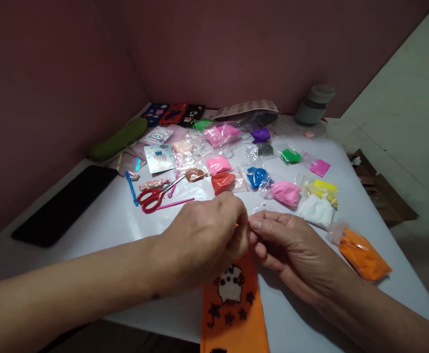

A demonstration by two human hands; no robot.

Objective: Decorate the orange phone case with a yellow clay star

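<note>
My left hand (214, 230) is closed in a pinch, with a speck of orange showing by its fingers. My right hand (288, 245) meets it, thumb and fingertips pressed together; anything in that pinch is too small or hidden to name. Below both hands lies a long orange strip (254, 314) bearing a white cat figure (229, 287) with dark outlines and several dark stars (229, 318). The strip's upper end is hidden behind my hands. Beyond my left hand are red-handled scissors (151, 198) and a pink stick tool (175, 203).
Bags of coloured clay lie across the white table (291, 314), including orange (365, 255), white (316, 211), pink (286, 193) and blue (257, 177). A black phone-like slab (67, 206) is at left, a green pouch (118, 139) behind it. A jar (314, 105) stands by the pink wall (236, 49).
</note>
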